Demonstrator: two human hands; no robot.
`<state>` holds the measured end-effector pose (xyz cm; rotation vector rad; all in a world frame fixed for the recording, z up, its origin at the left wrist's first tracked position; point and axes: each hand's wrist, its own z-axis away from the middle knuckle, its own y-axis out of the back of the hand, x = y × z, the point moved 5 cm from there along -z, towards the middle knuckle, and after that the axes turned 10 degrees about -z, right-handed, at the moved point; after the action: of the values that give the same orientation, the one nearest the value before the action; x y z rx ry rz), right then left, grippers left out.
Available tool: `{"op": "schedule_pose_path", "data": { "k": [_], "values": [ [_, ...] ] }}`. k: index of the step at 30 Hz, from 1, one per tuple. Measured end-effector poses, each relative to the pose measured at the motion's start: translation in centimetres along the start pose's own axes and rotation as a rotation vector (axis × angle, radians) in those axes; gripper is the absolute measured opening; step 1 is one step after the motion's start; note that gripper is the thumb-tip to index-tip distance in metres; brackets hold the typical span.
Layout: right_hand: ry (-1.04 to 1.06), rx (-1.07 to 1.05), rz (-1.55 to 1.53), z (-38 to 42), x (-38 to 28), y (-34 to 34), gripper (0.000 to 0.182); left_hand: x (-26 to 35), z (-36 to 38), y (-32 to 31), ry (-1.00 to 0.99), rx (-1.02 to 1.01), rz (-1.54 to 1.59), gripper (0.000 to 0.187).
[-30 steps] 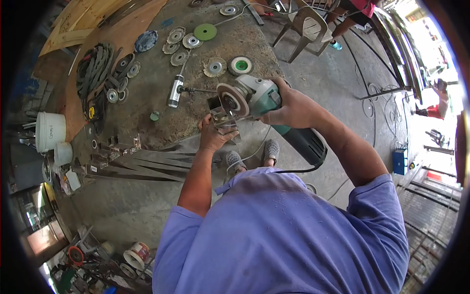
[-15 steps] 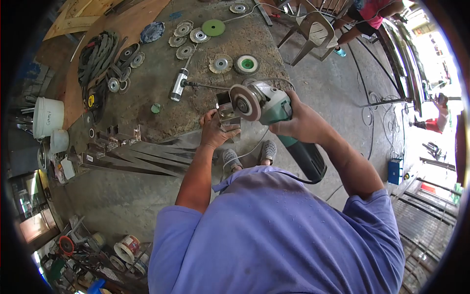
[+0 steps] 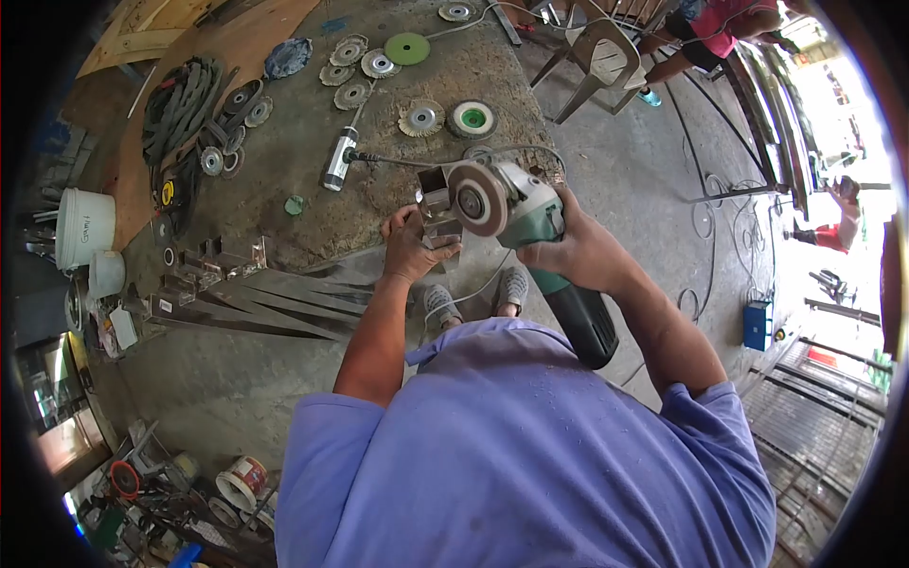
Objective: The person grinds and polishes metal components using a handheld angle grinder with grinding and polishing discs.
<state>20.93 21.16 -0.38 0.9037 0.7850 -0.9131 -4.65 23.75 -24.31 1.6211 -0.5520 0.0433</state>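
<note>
My right hand (image 3: 579, 244) is wrapped round the green and black body of an angle grinder (image 3: 579, 320), just behind its metal head. The grinder's brown abrasive disc (image 3: 492, 201) faces left and overlaps the right side of a shiny square metal tube piece (image 3: 433, 184) at the table's near edge. My left hand (image 3: 411, 252) grips the lower part of that tube piece, fingers and thumb closed about it, just left of the disc. A grey cable runs on the table behind the grinder.
Several flap discs (image 3: 421, 118) and a green disc (image 3: 408, 49) lie on the worn table (image 3: 284, 156). A silver inline power socket (image 3: 339, 161) lies left of the tube piece. Polished metal strips (image 3: 256, 310) stick out at left. Beyond are a plastic chair (image 3: 606, 59) and a person (image 3: 724, 28).
The grinder's rear end has swung slightly left and down, while its disc stays beside the tube piece. My left hand keeps its hold. The whole view has shifted a little.
</note>
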Motion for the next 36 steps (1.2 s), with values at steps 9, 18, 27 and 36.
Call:
{"op": "schedule_pose_path", "data": {
  "k": [9,18,27,36],
  "values": [
    [-0.012,0.005,-0.021,0.1,0.4,-0.4,0.099,-1.3,0.1,-1.9,-0.002,0.0,0.006,0.092],
    [0.068,0.102,0.161,-3.2,-2.2,2.7,0.094,-1.9,0.1,-2.4,-0.068,-0.066,-0.043,0.091],
    [0.085,-0.043,0.127,-3.4,-1.1,1.5,0.091,-1.5,0.5,-2.3,-0.053,-0.151,-0.002,0.077],
    [0.073,-0.078,0.133,-3.0,-1.3,1.8,0.092,-1.6,0.6,-2.3,0.011,-0.155,0.013,0.085]
  ]
}}
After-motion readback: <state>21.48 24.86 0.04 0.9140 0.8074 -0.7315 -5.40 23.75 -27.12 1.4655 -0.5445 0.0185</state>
